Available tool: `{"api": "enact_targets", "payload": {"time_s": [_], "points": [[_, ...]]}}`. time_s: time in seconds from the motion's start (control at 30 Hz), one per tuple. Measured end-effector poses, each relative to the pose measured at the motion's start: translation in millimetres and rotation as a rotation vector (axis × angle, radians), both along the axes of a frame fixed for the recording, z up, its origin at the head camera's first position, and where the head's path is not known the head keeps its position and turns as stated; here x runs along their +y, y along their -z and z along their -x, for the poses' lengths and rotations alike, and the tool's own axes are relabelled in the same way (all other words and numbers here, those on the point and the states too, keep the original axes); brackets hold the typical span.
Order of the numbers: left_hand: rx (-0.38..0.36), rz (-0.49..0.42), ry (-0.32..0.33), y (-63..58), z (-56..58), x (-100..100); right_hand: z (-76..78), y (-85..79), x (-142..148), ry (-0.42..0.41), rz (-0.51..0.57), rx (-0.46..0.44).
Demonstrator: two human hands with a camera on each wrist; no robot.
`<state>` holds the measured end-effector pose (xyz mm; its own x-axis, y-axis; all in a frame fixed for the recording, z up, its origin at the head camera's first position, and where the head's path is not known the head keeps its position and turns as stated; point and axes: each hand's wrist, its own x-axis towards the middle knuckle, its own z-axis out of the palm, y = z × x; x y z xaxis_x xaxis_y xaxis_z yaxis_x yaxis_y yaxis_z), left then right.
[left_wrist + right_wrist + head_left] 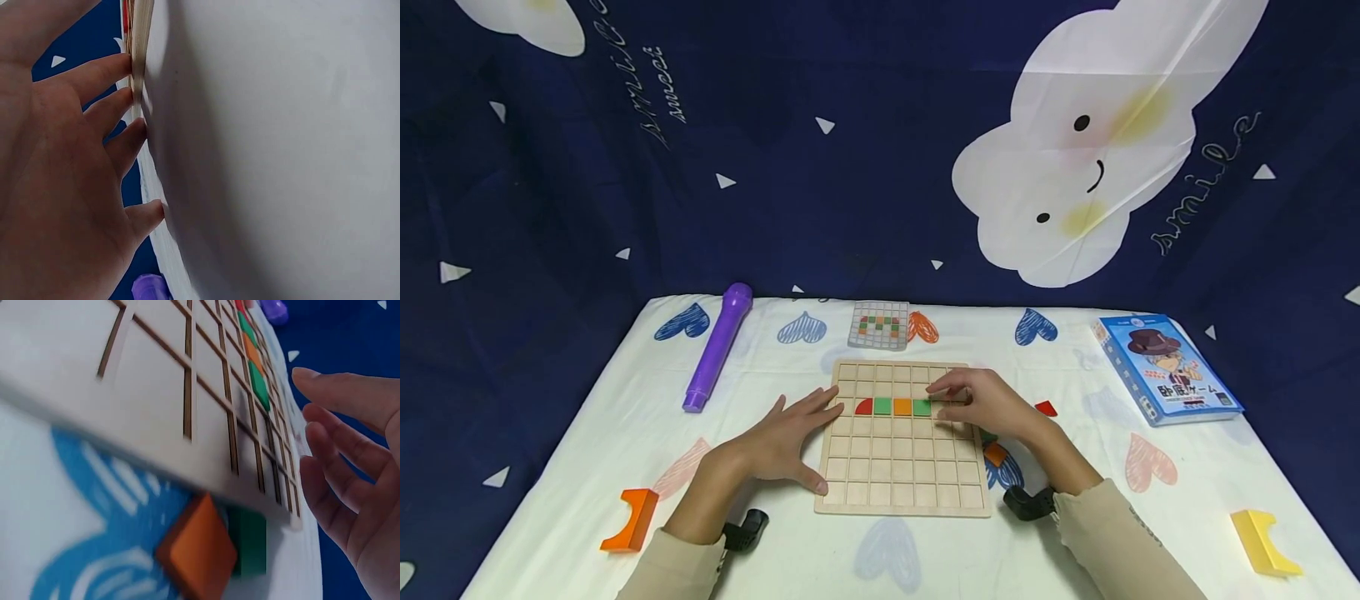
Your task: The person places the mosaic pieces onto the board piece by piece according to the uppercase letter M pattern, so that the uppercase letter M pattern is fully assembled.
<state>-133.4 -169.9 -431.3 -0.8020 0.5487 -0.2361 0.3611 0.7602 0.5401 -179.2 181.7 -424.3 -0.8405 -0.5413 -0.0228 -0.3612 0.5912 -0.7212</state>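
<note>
A wooden grid board [902, 471] lies flat in front of me. In one of its upper rows sit a red rounded tile [865, 407], a green tile [882, 407], an orange tile [902, 407] and a second green tile [921, 407]. My left hand [775, 442] is spread along the board's left edge, fingertips and thumb at the rim. Over the right part of that row hovers my right hand [981, 404], fingers loosely bent; the right wrist view shows nothing between thumb and fingers. A loose orange tile [199, 550] and green tile [250, 540] lie beside the board's right edge.
Behind the board lies a small card [880, 325] with a coloured grid pattern. A loose red piece [1046, 408] is right of the right hand. Around the table are a purple microphone-shaped stick [718, 350], blue box [1172, 367], orange block [631, 521] and yellow block [1262, 543].
</note>
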Motion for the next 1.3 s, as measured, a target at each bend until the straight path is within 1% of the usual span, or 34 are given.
{"api": "enact_targets", "payload": {"time_s": [0.27, 0.43, 0.6, 0.7, 0.87, 1.0, 1.13, 1.3], "points": [[-0.009, 0.000, 0.006, 0.6, -0.4, -0.4, -8.9, 2.9, 27.7, 0.074, -0.014, -0.043], [-0.015, 0.012, 0.020, -1.1, 0.2, -0.8, -14.0, 4.8, 49.1, 0.104, -0.040, -0.025], [-0.018, 0.010, 0.026, -3.2, 0.7, -1.3, -18.4, 4.5, 71.8, 0.165, -0.058, -0.043], [-0.025, 0.006, 0.017, -2.7, 0.7, -1.3, -20.1, 2.4, 86.0, 0.193, -0.053, -0.028], [-0.012, -0.011, 0.010, -0.1, 1.6, -1.4, -22.7, -2.9, 108.1, 0.235, -0.048, 0.023], [-0.001, -0.012, 0.008, 1.8, 2.1, -2.2, -24.5, -3.7, 123.4, 0.269, -0.059, 0.047], [0.000, -0.015, 0.010, 1.8, 1.9, -2.4, -25.6, -2.1, 135.9, 0.306, -0.073, 0.020], [0.006, -0.020, 0.021, -0.9, 1.8, -2.8, -26.3, 0.8, 146.6, 0.343, -0.072, -0.043]]}}
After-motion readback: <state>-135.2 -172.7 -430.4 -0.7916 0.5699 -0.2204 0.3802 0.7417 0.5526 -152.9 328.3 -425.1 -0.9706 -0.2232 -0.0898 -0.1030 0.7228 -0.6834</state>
